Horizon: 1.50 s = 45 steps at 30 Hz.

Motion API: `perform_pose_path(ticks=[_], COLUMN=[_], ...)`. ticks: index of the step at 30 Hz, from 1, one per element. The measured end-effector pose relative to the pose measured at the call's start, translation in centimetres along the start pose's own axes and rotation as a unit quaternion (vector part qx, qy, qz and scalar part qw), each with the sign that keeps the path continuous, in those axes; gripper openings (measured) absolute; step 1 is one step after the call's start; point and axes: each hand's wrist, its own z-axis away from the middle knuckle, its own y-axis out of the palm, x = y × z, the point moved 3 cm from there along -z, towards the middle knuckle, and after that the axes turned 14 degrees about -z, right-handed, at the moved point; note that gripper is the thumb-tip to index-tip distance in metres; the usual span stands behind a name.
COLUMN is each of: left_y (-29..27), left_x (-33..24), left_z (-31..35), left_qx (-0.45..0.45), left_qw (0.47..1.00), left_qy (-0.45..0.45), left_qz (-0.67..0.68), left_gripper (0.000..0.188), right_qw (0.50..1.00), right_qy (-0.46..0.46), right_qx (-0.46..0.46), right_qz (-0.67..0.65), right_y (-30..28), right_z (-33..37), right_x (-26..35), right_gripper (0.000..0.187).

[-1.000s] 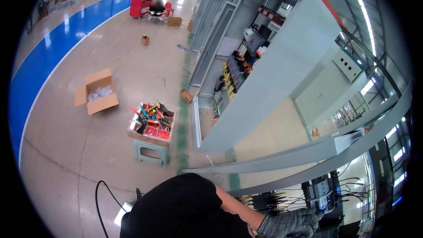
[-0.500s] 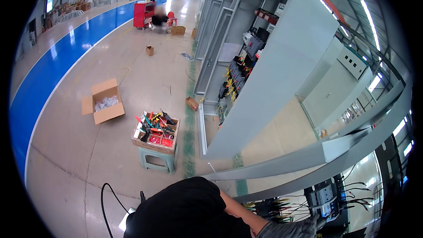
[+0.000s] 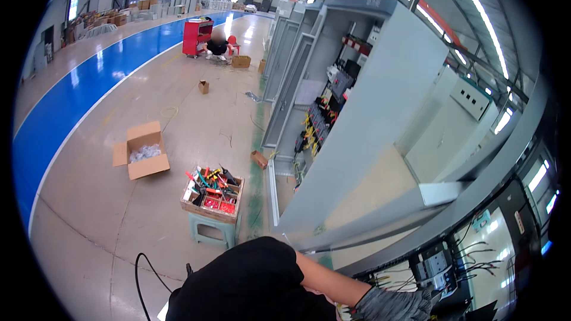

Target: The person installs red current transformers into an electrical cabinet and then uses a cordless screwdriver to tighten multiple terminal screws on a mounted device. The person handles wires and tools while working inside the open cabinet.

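My left hand (image 3: 397,304), in a grey knitted glove, reaches in from the bottom centre toward the lower right. It is beside a grey-and-black circuit breaker (image 3: 437,265) mounted inside a metal cabinet frame (image 3: 410,254). Dark shapes and the picture's lower edge hide its fingertips, so a grip cannot be made out. Several black wires (image 3: 476,258) with bared or tipped ends stick out to the right of the breaker. Other thin wires run to its left, close above the glove. My right hand does not show.
A tool tray (image 3: 213,192) full of pliers and screwdrivers rests on a green plastic stool (image 3: 213,230). An open cardboard box (image 3: 148,167) lies farther left. A tall grey cabinet (image 3: 369,125) holds wired components. Far back, a person (image 3: 217,46) crouches by a red cart (image 3: 191,38).
The view has tilted, so the stool, box and floor things sit slightly lower. My gloved left hand stays by the breaker, with only a small shift to the right.
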Motion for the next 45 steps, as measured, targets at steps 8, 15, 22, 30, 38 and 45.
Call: perform_pose_path(ticks=[8,15,22,30,38,45], left_y=[0.9,-2.2,-3.1,-0.5,-0.9,0.6], left_x=[-1.2,0.6,0.0,0.7,1.4,8.3], left_z=[0.1,0.8,1.1,0.7,-1.2,-4.3], left_qx=[-0.017,-0.019,-0.089,-0.133,-0.083,-0.129], left_qw=[0.999,0.992,0.985,0.982,0.986,0.948], left_qy=[0.028,0.037,0.066,0.123,0.142,-0.288], left_qz=[0.015,-0.115,-0.131,-0.056,0.037,0.048], left_gripper=[0.021,0.024,0.023,0.026,0.025,0.019], right_qw=[0.996,0.976,0.983,0.907,0.977,0.992], right_qy=[-0.076,-0.166,-0.167,0.146,-0.065,-0.099], right_qx=[-0.036,-0.133,-0.068,0.114,-0.189,-0.047], right_qz=[0.036,0.044,0.036,-0.379,-0.069,-0.06], right_y=[0.5,-1.2,0.4,1.1,1.1,1.0], right_z=[2.0,2.3,2.5,2.7,4.1,3.5], right_x=[-0.1,1.1,0.0,0.6,2.2,2.5], right_gripper=[0.016,0.017,0.015,0.014,0.019,0.025])
